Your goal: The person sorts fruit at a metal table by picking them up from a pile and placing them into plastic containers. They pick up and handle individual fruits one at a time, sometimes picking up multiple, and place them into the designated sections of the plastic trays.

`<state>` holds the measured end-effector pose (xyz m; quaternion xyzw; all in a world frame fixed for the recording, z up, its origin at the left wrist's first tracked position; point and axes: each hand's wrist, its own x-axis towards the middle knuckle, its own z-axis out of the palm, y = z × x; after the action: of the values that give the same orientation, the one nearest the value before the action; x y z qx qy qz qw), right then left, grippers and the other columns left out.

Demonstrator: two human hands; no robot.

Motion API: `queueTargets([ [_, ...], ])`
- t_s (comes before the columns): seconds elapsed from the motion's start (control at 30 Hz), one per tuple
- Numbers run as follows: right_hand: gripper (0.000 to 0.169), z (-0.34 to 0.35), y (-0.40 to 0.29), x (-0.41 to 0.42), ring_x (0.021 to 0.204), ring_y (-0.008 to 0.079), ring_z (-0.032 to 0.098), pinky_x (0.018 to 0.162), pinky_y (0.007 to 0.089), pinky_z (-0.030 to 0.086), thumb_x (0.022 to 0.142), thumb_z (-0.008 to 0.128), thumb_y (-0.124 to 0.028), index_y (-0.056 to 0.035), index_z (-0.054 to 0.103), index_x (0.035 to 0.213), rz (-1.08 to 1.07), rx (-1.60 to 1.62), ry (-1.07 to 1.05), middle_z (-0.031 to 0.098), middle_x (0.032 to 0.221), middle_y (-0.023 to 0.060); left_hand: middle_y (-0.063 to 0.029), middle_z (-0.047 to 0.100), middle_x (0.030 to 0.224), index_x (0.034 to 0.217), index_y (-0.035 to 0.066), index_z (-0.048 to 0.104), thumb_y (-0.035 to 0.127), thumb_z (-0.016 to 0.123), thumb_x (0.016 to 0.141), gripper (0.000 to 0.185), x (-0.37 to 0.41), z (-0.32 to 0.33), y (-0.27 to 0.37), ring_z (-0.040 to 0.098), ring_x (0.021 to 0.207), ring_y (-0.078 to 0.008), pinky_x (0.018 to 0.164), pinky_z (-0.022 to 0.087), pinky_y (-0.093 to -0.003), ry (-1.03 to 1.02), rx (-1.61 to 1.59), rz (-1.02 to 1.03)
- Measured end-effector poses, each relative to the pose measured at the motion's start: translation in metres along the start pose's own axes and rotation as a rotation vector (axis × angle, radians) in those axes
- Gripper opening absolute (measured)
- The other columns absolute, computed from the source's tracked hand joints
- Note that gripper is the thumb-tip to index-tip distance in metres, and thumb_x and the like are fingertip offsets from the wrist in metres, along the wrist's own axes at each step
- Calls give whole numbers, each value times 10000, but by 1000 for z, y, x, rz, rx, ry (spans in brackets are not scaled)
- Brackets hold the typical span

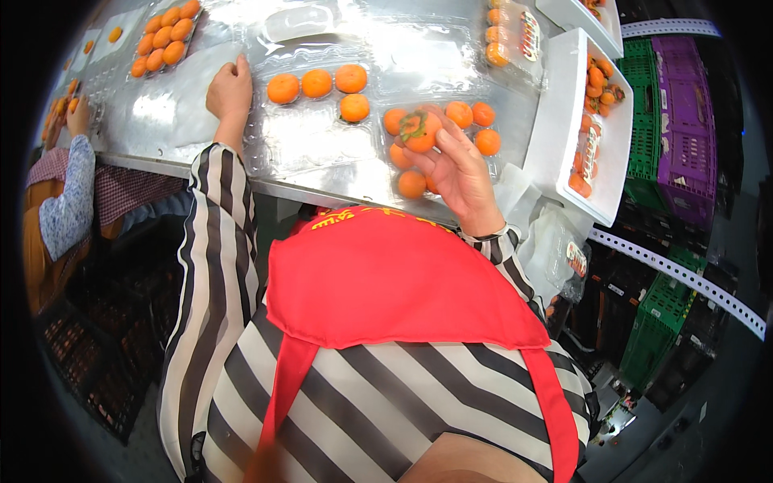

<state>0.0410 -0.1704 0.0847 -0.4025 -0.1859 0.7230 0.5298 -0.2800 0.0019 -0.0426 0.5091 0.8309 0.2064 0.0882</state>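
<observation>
A persimmon with its green calyx facing up (421, 131) is held in the fingers of my right hand (456, 166). It hangs over a clear plastic clamshell tray (450, 158) with several persimmons in it, partly hidden by this hand. To the left, another clear clamshell tray (305, 142) has several persimmons (317, 83) in its upper part and bare moulded hollows below. My left hand (229, 90) rests beside that tray's left edge, over a whitish sheet (199, 99). Its fingers are curled with the thumb pointing up; what lies inside the curl is hidden.
A filled persimmon tray (163, 36) sits upper left, a closed labelled clamshell (513, 42) upper right. A white foam box (622, 151) of fruit stands right of the metal table (145, 160). Green (641, 115) and purple crates (685, 121) are stacked beyond. A co-worker's hand (78, 118) handles fruit far left.
</observation>
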Motion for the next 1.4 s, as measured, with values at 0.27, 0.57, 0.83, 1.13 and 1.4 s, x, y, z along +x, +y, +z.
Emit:
queueTargets([
  [0.27,559,13,4,11,1093,189,545,900,316,474,825,635,-124,32,406,1310,3,-481,-64,524,1212,124,-100,663,775,759,100,648,520,425,869,488,-3,-6,-1,626,754,-310,656,468,-413,-6,-25,-12],
  [0.57,563,37,14,31,963,146,601,799,254,488,780,702,-136,20,471,1269,-84,-790,-61,590,1088,120,-96,660,762,745,99,642,510,444,867,472,-5,-13,-3,624,741,-307,645,465,-411,20,-41,-30],
  [0.83,532,49,22,59,998,280,569,824,342,467,714,718,-142,-28,525,1197,-525,-1443,-171,577,1050,136,-104,654,727,726,94,644,501,455,864,469,-4,-4,-2,621,699,-319,608,463,-418,67,-64,11],
  [1.13,413,61,59,107,935,292,531,819,394,399,701,673,-119,-44,577,1096,-762,-1729,-470,554,958,113,-93,647,698,707,97,642,485,473,863,451,-7,-6,-1,613,667,-304,589,454,-403,75,-108,17],
  [1.4,357,64,66,115,943,264,511,841,415,355,660,681,-132,-97,585,1002,-755,-1987,-532,570,921,66,-87,645,693,718,100,638,505,465,862,463,-8,-6,-4,614,679,-300,612,456,-399,81,-117,5],
])
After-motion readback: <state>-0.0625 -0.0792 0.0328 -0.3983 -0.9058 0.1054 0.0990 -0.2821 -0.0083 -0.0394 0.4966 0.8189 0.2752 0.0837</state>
